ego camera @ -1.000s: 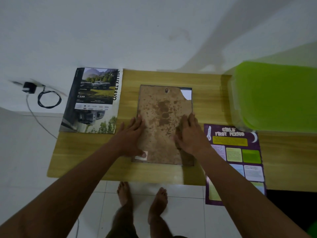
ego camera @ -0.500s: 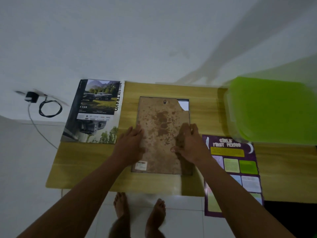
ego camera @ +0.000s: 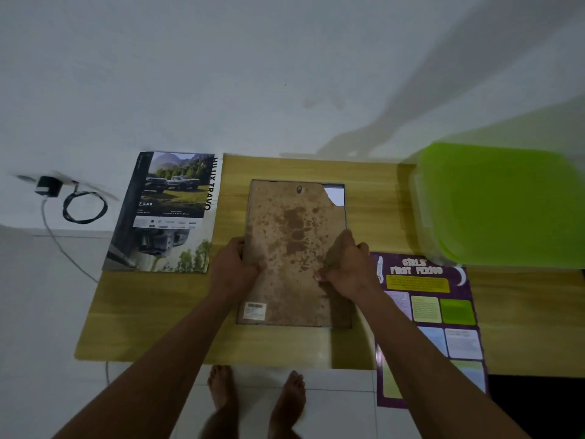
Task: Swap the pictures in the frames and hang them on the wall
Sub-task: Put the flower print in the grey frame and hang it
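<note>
While the left hand (ego camera: pixel 232 270) and right hand (ego camera: pixel 346 272) clasp the side edges of the face-down picture frame (ego camera: pixel 292 312) between them, uneven prying could tear its corner-chipped backing board (ego camera: pixel 285 217) further.

one frame (ego camera: pixel 296 248), two loose pictures (ego camera: pixel 167 213) (ego camera: pixel 433 312), two hands (ego camera: pixel 232 267) (ego camera: pixel 348 270), one green-lidded box (ego camera: pixel 500 204), one table (ego camera: pixel 152 315), one charger (ego camera: pixel 47 186)

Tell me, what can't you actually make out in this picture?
- Picture frame: face down in the head view, so its front and any picture inside are hidden.
- Left hand, right hand: fingertips hidden round the frame's edges.
- Purple poster: small print too blurred; right forearm covers part.
- Green container: cut off by the right image edge; contents hidden.
</note>
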A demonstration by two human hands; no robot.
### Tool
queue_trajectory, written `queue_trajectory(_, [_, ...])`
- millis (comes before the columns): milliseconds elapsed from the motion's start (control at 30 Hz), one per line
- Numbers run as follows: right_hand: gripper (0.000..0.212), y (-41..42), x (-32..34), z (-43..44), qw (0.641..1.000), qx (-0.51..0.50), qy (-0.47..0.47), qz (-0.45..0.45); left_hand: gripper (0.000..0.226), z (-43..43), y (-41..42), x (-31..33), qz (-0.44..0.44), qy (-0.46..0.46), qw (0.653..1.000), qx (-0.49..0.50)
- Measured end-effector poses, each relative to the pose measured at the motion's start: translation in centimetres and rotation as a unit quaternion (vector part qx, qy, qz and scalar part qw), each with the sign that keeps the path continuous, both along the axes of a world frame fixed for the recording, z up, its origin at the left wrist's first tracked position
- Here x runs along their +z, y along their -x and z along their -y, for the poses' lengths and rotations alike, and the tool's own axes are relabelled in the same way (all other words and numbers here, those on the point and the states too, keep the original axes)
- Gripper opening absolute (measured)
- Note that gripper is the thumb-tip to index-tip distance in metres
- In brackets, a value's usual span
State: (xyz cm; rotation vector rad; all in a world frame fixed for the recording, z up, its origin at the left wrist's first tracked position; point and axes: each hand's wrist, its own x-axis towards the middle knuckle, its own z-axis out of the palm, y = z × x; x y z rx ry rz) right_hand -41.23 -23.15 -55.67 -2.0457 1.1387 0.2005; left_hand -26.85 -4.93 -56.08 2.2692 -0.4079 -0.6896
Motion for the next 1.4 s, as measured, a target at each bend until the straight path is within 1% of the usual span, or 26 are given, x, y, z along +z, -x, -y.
queue_trajectory(133, [0.085,-0.3,1.6,0.9,0.998,-0.034,-0.044,0.044,0.065,0.1,-0.9,1.7,-0.091,0.067,0.993,0.029])
queue_trajectory(233, [0.084,-0.7,2.6,1.7,0.989,-0.080,-0.069,0.100,0.083,-0.2,-1.4,4.3,-0.213,0.152,0.965,0.024])
queue_trajectory(267, [0.083,-0.7,2.9,2.0,0.987,-0.086,-0.077,0.115,0.088,-0.3,-1.5,5.4,-0.239,0.180,0.954,0.016])
queue_trajectory(300, [0.079,-0.8,3.6,2.1,0.984,-0.083,-0.086,0.130,0.091,-0.4,-1.6,6.5,-0.242,0.204,0.949,0.005])
queue_trajectory(367, [0.069,-1.0,5.8,1.8,0.979,-0.078,-0.105,0.159,0.091,-0.3,-1.6,8.9,-0.207,0.243,0.947,-0.016])
queue_trajectory(433, [0.065,-1.5,7.7,1.1,0.973,-0.076,-0.115,0.185,0.090,0.1,-1.3,11.4,-0.134,0.255,0.956,-0.046])
queue_trajectory(500, [0.060,-2.4,10.5,0.1,0.969,-0.079,-0.102,0.212,0.083,0.8,-0.6,13.8,-0.015,0.242,0.967,-0.082])
queue_trajectory(533, [0.054,-3.0,12.3,-0.5,0.966,-0.078,-0.093,0.229,0.076,1.1,-0.1,14.9,0.056,0.237,0.965,-0.097])
queue_trajectory(567, [0.048,-3.7,14.3,-1.0,0.960,-0.082,-0.091,0.250,0.067,1.1,0.6,15.9,0.115,0.237,0.958,-0.115])
queue_trajectory(633, [0.039,-4.8,18.1,-1.9,0.940,-0.107,-0.118,0.303,0.056,1.0,2.1,17.7,0.195,0.235,0.939,-0.158])
queue_trajectory(700, [0.044,-5.6,20.7,-2.4,0.923,-0.132,-0.127,0.337,0.056,0.6,3.3,18.7,0.244,0.213,0.926,-0.192])
queue_trajectory(800, [0.050,-5.4,22.8,-3.2,0.921,-0.174,-0.083,0.340,0.065,0.1,4.3,19.2,0.289,0.175,0.916,-0.218])
queue_trajectory(867, [0.038,-4.7,23.6,-3.9,0.919,-0.192,-0.042,0.341,0.063,-0.2,5.2,19.4,0.285,0.175,0.913,-0.232])
queue_trajectory(933, [0.021,-3.7,24.2,-4.3,0.916,-0.204,0.002,0.346,0.065,-0.7,5.8,20.1,0.239,0.179,0.927,-0.227])
queue_trajectory(967, [0.015,-3.2,24.6,-4.4,0.912,-0.209,0.012,0.353,0.069,-1.1,5.6,20.5,0.215,0.183,0.935,-0.213])
queue_trajectory(1000, [0.014,-2.6,25.1,-4.6,0.909,-0.210,0.011,0.361,0.071,-1.3,4.9,20.7,0.200,0.190,0.941,-0.198])
queue_trajectory(1033, [0.019,-2.0,25.7,-4.7,0.907,-0.203,-0.001,0.369,0.067,-1.6,4.0,21.1,0.201,0.201,0.942,-0.180])
queue_trajectory(1100, [0.042,-0.9,26.8,-4.9,0.907,-0.179,-0.033,0.381,0.057,-1.8,1.2,21.9,0.223,0.210,0.941,-0.147])
queue_trajectory(1133, [0.052,-0.5,27.3,-4.9,0.907,-0.163,-0.049,0.387,0.056,-1.9,-0.4,22.5,0.214,0.202,0.947,-0.128])
queue_trajectory(1167, [0.059,-0.3,27.9,-4.9,0.905,-0.143,-0.059,0.397,0.059,-1.8,-1.9,23.6,0.183,0.196,0.957,-0.108])
queue_trajectory(1200, [0.063,-0.3,28.4,-4.7,0.900,-0.123,-0.068,0.412,0.064,-1.8,-3.4,24.7,0.138,0.198,0.966,-0.091])
queue_trajectory(1267, [0.068,-0.7,29.6,-4.4,0.885,-0.098,-0.086,0.448,0.071,-2.2,-5.8,27.3,0.067,0.224,0.969,-0.084])
queue_trajectory(1400, [0.070,-2.8,33.0,-3.6,0.854,-0.056,-0.130,0.501,0.074,-4.2,-9.4,32.3,0.042,0.278,0.954,-0.107])
